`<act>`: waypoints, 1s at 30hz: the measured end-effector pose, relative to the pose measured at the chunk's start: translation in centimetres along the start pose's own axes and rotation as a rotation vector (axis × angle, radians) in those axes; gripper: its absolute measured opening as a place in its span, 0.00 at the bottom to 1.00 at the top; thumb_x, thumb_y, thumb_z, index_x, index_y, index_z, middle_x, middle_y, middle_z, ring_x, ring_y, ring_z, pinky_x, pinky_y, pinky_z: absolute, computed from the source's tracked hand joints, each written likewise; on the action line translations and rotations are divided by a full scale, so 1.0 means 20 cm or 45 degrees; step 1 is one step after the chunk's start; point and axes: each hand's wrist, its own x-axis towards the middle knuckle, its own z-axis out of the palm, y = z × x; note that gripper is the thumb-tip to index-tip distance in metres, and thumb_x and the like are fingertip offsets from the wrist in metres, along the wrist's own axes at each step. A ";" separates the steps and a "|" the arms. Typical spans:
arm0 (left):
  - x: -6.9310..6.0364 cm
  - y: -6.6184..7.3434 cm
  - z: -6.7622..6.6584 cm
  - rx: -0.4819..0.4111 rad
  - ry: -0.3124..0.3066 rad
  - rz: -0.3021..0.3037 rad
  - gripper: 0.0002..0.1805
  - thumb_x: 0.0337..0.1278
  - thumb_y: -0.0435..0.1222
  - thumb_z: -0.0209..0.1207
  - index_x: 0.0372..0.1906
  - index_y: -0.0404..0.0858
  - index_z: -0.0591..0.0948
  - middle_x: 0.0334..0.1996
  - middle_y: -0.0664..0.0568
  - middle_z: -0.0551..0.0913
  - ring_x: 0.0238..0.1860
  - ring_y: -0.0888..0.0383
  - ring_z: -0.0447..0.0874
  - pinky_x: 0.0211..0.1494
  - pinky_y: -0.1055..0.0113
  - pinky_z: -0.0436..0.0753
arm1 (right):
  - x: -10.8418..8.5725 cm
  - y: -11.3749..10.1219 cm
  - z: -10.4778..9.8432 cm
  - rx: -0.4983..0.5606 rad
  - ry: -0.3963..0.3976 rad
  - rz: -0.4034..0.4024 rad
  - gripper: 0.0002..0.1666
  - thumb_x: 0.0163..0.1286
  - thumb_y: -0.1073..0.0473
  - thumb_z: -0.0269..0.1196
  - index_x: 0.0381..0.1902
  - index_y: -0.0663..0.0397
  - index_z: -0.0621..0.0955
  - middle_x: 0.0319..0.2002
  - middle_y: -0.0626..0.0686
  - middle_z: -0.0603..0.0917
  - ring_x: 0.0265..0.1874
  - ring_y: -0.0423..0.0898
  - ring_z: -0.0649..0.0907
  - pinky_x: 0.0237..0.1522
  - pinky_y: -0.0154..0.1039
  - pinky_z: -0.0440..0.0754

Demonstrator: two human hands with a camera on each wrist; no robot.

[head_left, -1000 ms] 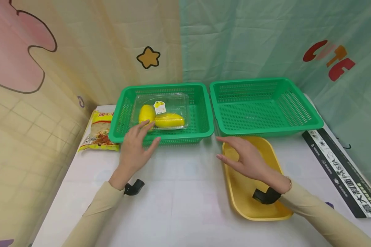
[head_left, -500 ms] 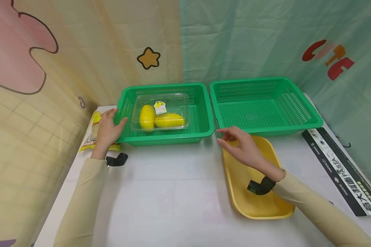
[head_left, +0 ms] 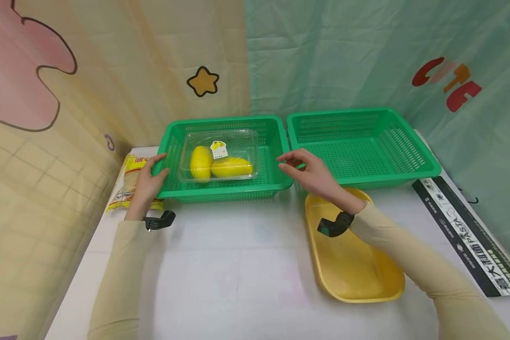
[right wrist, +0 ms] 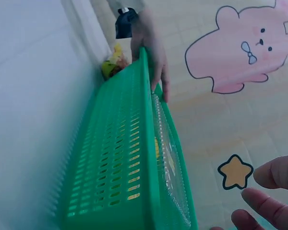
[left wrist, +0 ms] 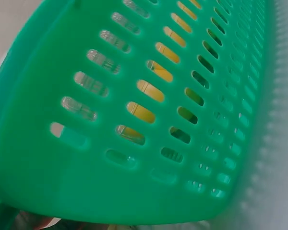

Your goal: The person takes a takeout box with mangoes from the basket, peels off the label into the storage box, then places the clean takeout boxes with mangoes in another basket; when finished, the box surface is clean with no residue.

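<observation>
My left hand [head_left: 145, 182] grips the left rim of a green plastic basket [head_left: 225, 192]; fingers and thumb lie over that edge. In that basket sits a clear lidded plastic box [head_left: 244, 144] with two yellow fruits [head_left: 232, 167], mango-like, and a small label [head_left: 218, 149] on the lid. Close to the basket's right rim hovers my right hand [head_left: 314, 177], its fingers loosely bent and apart from the thumb, holding nothing. The right wrist view also shows the left hand [right wrist: 149, 48] at the basket's far end. Only the perforated basket wall [left wrist: 53, 163] fills most of the left wrist view.
A second green basket [head_left: 365, 180] stands to the right, almost touching the first. In front of it lies a yellow tray [head_left: 348, 278], partly under my right forearm. A yellow food packet [head_left: 129, 184] lies at the left, a long black-and-white pasta package [head_left: 471, 241] at the right. Curtains hang behind.
My left hand has moved left from above the basket's front to its left rim and stays there. My right hand has moved left from over the tray towards the left basket's right rim.
</observation>
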 end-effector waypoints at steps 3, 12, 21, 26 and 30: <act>0.00 -0.02 0.00 -0.067 0.017 -0.044 0.27 0.70 0.36 0.48 0.72 0.46 0.61 0.72 0.44 0.53 0.68 0.46 0.52 0.65 0.48 0.57 | 0.08 -0.03 0.02 0.041 -0.054 0.061 0.18 0.69 0.48 0.59 0.52 0.49 0.80 0.51 0.48 0.76 0.46 0.47 0.75 0.45 0.46 0.74; 0.00 -0.04 0.01 -0.247 0.050 -0.128 0.26 0.70 0.35 0.47 0.70 0.50 0.65 0.73 0.50 0.53 0.65 0.51 0.54 0.64 0.54 0.59 | 0.34 -0.06 0.12 0.034 -0.218 0.240 0.19 0.69 0.46 0.58 0.55 0.44 0.78 0.56 0.44 0.73 0.50 0.45 0.74 0.48 0.46 0.73; 0.00 -0.04 0.02 -0.293 0.060 -0.129 0.25 0.70 0.34 0.47 0.70 0.49 0.66 0.73 0.51 0.52 0.68 0.52 0.50 0.67 0.54 0.54 | 0.52 -0.03 0.21 0.038 -0.375 0.348 0.32 0.71 0.46 0.56 0.69 0.47 0.65 0.71 0.50 0.58 0.66 0.49 0.61 0.61 0.49 0.64; 0.00 -0.04 0.02 -0.312 0.057 -0.115 0.25 0.69 0.34 0.48 0.69 0.50 0.66 0.73 0.52 0.52 0.69 0.52 0.48 0.68 0.54 0.51 | 0.56 -0.01 0.26 0.041 -0.414 0.405 0.38 0.70 0.46 0.56 0.73 0.49 0.58 0.74 0.53 0.47 0.71 0.50 0.48 0.65 0.52 0.57; 0.00 -0.05 0.02 -0.331 0.050 -0.119 0.25 0.70 0.35 0.48 0.69 0.51 0.66 0.73 0.52 0.52 0.70 0.51 0.47 0.68 0.52 0.50 | 0.59 0.01 0.29 0.053 -0.438 0.456 0.40 0.70 0.47 0.56 0.74 0.47 0.55 0.74 0.54 0.43 0.72 0.51 0.46 0.65 0.53 0.56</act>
